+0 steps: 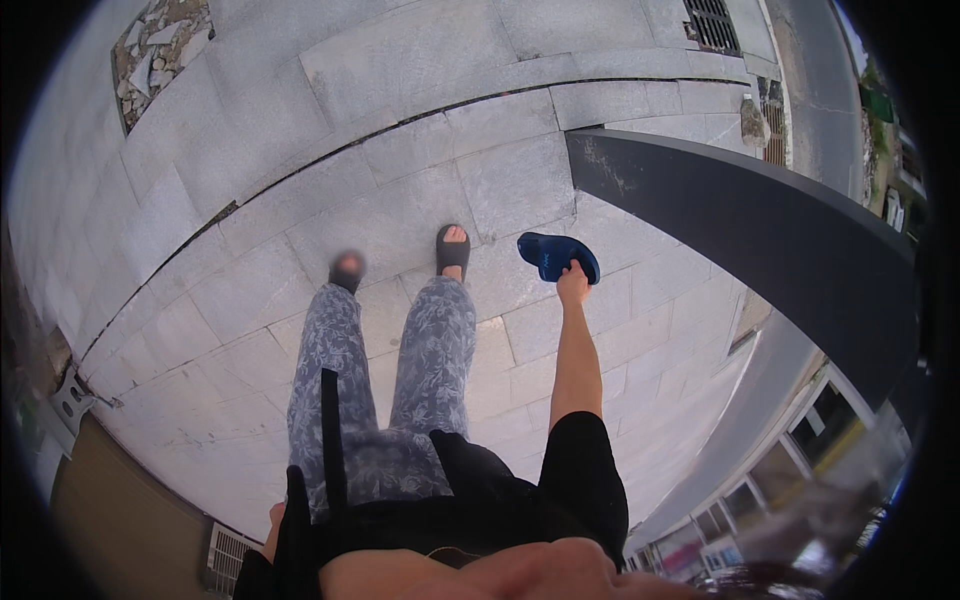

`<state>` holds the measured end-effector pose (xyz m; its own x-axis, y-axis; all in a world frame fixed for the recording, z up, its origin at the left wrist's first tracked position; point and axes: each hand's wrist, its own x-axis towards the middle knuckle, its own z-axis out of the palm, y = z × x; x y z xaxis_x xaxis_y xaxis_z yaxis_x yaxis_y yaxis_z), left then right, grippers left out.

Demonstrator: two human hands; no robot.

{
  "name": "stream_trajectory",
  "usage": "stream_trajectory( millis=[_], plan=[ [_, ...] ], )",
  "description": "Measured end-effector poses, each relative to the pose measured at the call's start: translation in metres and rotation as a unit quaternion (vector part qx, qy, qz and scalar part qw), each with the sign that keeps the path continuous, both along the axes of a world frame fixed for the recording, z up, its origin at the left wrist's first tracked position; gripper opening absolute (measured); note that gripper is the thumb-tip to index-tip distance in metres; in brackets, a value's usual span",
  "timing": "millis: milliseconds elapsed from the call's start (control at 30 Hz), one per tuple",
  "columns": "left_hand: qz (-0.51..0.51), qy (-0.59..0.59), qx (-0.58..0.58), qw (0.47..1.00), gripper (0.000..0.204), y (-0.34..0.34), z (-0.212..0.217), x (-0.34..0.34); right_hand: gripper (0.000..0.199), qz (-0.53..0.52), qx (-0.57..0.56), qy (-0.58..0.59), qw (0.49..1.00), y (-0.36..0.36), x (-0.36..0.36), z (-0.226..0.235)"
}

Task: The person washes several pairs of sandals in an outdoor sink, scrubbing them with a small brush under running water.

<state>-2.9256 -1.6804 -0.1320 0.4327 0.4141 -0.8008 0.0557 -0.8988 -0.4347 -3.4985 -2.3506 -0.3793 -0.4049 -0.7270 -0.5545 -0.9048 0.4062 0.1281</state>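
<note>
R hand grips dk blue slipper by its edge, over paving btwn R foot & dk grey post. L hand low at L side, mostly hidden, can't tell its grip

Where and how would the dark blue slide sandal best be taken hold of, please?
Probably by the near rim of the dark blue slide sandal, right of its strap, coming from the person's side: its length runs crosswise, so that rim faces the right hand, which grips there.
</note>
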Motion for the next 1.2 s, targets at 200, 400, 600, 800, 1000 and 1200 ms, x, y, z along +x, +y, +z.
stream_trajectory(
  millis=[200,400,600,800,1000,1200],
  plan=[
    [0.004,0.038,0.002,0.999,0.02,-0.079,0.0,-0.134,0.034,0.048,0.004,-0.005,0.999,-0.089,-0.035,-0.099],
    [0.012,0.042,-0.008,0.999,0.02,-0.142,-0.013,-0.183,0.036,0.026,0.026,0.008,0.999,-0.13,-0.075,-0.155],
    [0.027,0.051,0.028,0.998,0.021,-0.147,0.005,-0.219,0.036,0.005,0.055,0.013,0.998,-0.135,-0.095,-0.181],
    [0.038,0.074,0.061,0.995,0.021,-0.139,0.025,-0.241,0.047,-0.012,0.071,0.015,0.997,-0.136,-0.121,-0.18],
    [0.051,0.076,0.039,0.995,0.022,-0.132,0.025,-0.257,0.054,-0.001,0.026,0.054,0.998,-0.133,-0.068,-0.134],
    [0.077,0.069,-0.031,0.994,0.023,-0.118,0.021,-0.287,0.041,0.089,0.109,-0.118,0.983,-0.033,-0.004,-0.044]
  ],
)
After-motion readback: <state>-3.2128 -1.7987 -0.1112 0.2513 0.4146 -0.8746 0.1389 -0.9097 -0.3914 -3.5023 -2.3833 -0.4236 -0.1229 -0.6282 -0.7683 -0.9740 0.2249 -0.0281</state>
